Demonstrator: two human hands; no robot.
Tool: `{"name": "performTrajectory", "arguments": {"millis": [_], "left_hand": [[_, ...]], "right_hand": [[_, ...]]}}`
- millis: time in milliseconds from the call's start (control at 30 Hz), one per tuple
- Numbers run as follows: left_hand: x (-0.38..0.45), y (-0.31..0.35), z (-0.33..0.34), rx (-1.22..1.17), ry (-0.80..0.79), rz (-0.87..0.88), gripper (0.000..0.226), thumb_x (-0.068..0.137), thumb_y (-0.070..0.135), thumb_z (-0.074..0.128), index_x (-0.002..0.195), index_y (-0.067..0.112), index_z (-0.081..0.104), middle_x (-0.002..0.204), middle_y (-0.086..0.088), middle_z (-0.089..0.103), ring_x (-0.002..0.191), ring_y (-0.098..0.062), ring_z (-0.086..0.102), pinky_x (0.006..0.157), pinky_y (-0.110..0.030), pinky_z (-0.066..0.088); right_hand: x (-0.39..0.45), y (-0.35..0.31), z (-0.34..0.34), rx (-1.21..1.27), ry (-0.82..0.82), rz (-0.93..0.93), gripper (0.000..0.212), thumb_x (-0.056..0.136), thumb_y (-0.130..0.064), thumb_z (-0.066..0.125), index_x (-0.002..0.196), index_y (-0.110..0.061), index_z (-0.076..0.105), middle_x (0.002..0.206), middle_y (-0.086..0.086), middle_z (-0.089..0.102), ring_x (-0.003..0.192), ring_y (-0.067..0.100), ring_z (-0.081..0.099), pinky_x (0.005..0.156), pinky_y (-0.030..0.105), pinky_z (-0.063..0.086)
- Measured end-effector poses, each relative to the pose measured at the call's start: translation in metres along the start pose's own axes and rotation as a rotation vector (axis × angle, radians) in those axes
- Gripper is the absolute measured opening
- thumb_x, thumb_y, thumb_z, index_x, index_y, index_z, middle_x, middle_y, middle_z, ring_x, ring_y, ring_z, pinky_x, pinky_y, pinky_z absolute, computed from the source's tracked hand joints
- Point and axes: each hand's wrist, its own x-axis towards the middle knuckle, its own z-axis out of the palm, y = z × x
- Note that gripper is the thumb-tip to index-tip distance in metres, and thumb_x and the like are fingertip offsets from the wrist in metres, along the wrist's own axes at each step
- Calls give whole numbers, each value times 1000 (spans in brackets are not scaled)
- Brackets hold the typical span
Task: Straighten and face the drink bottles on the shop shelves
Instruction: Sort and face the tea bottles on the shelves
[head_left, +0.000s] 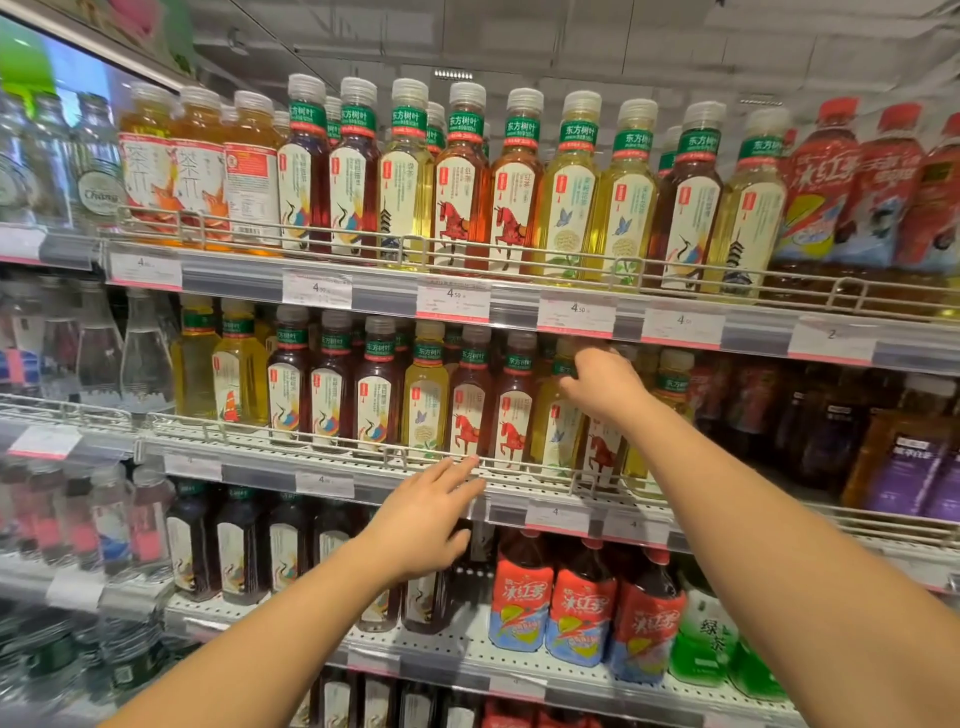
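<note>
Rows of green-capped tea bottles stand behind wire rails on the top shelf (467, 260) and the middle shelf (363, 457). My right hand (605, 382) reaches into the middle shelf and grips the neck of a yellow tea bottle (556, 431); a red-horse bottle (602, 452) beside it is partly hidden by my wrist. My left hand (431, 519) hovers in front of the middle shelf's rail with fingers straight, holding nothing. Most front labels face outward.
Red iced-tea bottles (582, 608) and green bottles (701, 644) fill the lower shelf. Clear water bottles (98, 358) stand at the left, purple-labelled bottles (909, 467) at the right. Price tags line each shelf edge.
</note>
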Motion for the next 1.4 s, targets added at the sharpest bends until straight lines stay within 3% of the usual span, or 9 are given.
{"name": "performTrajectory", "arguments": {"millis": [233,400,500,700,833,1033,1100,1233,1400], "left_hand": [[15,-18,-28,-147,243,-102,51,98,33,53,149,31,45,159,8,38,146,-13,35,120,-37,35],[40,-45,-70,-161,446,-283,57,96,24,55,151,25,40,163,1,29,145,-21,36,108,-40,48],[59,-53,-92,-134,406,-379,59,97,25,56,152,16,35,163,-10,26,141,-30,40,106,-47,48],[95,-52,-120,-129,271,-457,16,96,24,57,100,9,54,118,-19,57,95,-36,60,79,-44,53],[107,-50,-127,-183,233,-470,24,94,23,58,76,13,45,94,-17,62,81,-33,57,67,-36,46],[104,-50,-121,-162,333,-469,12,93,19,58,90,7,60,101,-17,63,83,-35,59,69,-37,47],[99,-49,-118,-173,391,-472,14,96,21,59,90,8,57,106,-18,62,83,-35,59,70,-38,47],[87,-48,-112,-192,481,-413,28,98,27,60,118,8,57,121,-18,57,104,-39,60,83,-45,50],[77,-46,-108,-240,512,-359,40,97,29,64,132,15,49,121,-14,61,108,-36,61,85,-45,52]], "right_hand": [[-3,5,3,28,77,-28,25,102,-35,56,98,-11,52,95,8,59,91,28,58,73,38,49],[-5,6,4,37,115,-36,25,103,-33,55,111,-9,55,98,7,53,93,29,56,75,36,45],[-7,4,6,35,118,-43,20,103,-31,56,107,-12,53,96,5,52,87,25,53,73,36,44],[-7,2,8,1,84,-34,14,101,-27,55,97,-17,47,89,3,55,82,23,56,68,33,43],[-5,1,7,-20,19,-19,13,100,-27,57,92,-17,54,81,0,55,81,22,60,67,34,51],[-5,11,-1,-6,-16,-49,20,98,-34,57,94,-16,52,92,4,58,84,23,58,67,35,46],[-10,22,-3,-68,18,-61,23,99,-36,56,99,-14,50,102,7,57,89,26,58,70,37,47],[-16,44,-7,-163,119,-41,39,98,-36,55,126,-10,52,111,14,64,99,37,65,73,41,53],[-15,51,-13,-96,61,43,42,99,-42,56,124,-10,55,111,13,68,100,35,66,79,44,58]]}}
